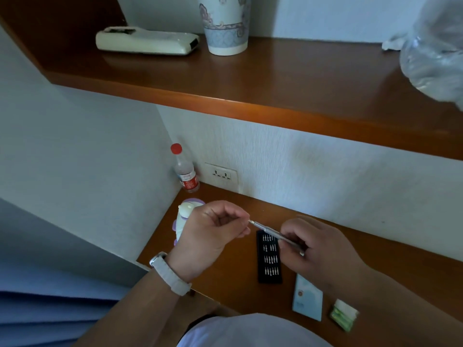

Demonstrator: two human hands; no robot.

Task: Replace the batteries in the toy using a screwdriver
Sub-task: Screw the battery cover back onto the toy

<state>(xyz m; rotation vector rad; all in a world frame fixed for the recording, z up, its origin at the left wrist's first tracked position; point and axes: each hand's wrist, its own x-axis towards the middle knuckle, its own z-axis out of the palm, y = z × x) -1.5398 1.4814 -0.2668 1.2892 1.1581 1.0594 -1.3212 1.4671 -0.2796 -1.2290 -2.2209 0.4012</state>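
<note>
White garment (253,333), screwdriver (275,234), wooden desk (375,249), shelf (275,78)

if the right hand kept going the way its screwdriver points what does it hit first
The left hand: the screwdriver in the right hand points up-left, its tip at the left fingertips. The toy is beyond, depth unclear.

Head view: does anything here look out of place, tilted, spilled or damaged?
Nothing is spilled or plainly broken. The white device on the upper shelf shows a dark open recess at its left end, as if a cover is off. The small bottle in the corner of the desk seems to lean, perhaps from the wide lens.
</note>
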